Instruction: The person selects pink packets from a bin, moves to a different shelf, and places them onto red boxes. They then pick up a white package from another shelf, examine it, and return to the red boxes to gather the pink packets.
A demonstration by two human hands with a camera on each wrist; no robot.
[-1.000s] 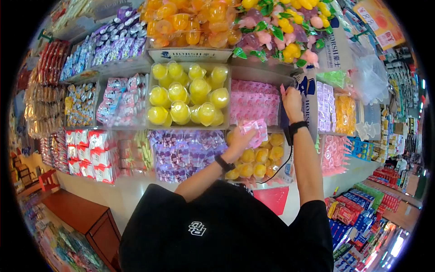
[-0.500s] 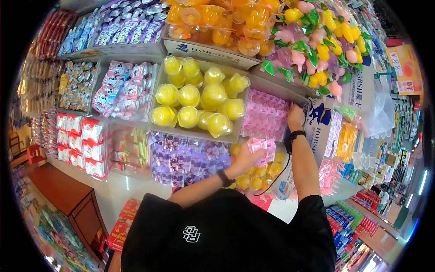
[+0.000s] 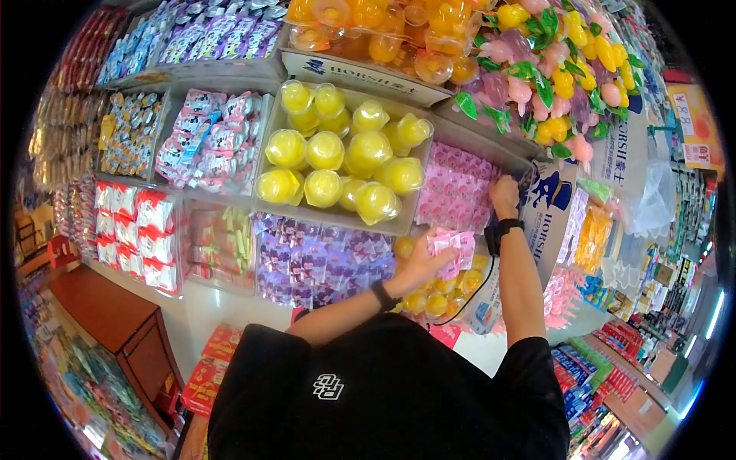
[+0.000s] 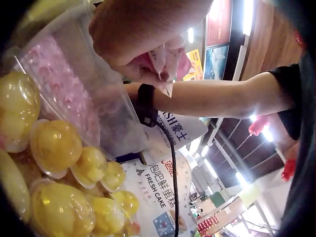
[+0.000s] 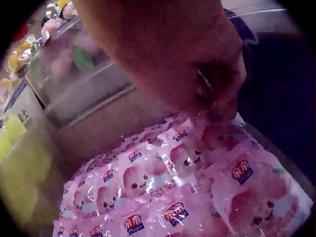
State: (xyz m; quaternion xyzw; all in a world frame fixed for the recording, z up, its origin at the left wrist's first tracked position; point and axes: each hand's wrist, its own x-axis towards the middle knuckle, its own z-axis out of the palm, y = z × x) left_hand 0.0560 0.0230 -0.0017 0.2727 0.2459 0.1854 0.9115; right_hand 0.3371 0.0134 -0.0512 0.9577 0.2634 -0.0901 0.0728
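Observation:
My left hand [image 3: 418, 268] grips several small pink candy packets [image 3: 458, 249] over the front edge of the bins. In the left wrist view the packets [image 4: 165, 59] stick out past the fingers. My right hand [image 3: 504, 195] is down inside a clear bin at its right end. Rows of pink packets [image 3: 456, 180] with a peach face stand upright there. In the right wrist view the right hand's fingers [image 5: 224, 106] curl down and pinch at the top of a packet in the rows; the fingertips are partly hidden.
Left of the pink bin is a bin of yellow domed cups [image 3: 326, 149]. Purple packets [image 3: 322, 264] and round yellow jelly cups [image 3: 437, 295] lie in front. Fruit-shaped candies [image 3: 537, 77] hang over the back. A black cable [image 4: 170, 163] runs down from the right wrist.
My right hand has gone down from the bin's raised back right corner with a pink packet into the bin's right end. The left hand has shifted slightly right, still holding its packets. The view has turned.

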